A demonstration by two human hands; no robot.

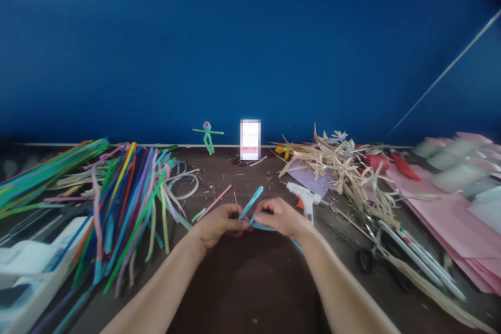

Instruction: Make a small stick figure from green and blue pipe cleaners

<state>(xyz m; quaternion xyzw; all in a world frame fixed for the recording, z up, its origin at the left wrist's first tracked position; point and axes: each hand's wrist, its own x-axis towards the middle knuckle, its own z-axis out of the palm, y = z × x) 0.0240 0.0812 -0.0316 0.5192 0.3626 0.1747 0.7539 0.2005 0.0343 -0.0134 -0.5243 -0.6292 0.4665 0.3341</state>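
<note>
A light blue pipe cleaner (252,201) is held between my two hands above the dark table. My left hand (222,224) pinches it between thumb and fingers from the left. From the right, my right hand (279,215) grips the same pipe cleaner with its fingers curled. One end sticks up and to the right between the hands, and another stretch shows below the right wrist. Beyond my left hand lies a short pink pipe cleaner (216,201). A white hot glue gun (304,197) with an orange trigger lies just past my right hand.
Many coloured pipe cleaners (129,203) spread over the left side. A small green pipe-cleaner figure (208,137) stands by the blue wall, left of a bright blurred-out panel (250,138). Dried straw strips (332,159), scissors (371,245) and pink sheets (442,214) lie on the right.
</note>
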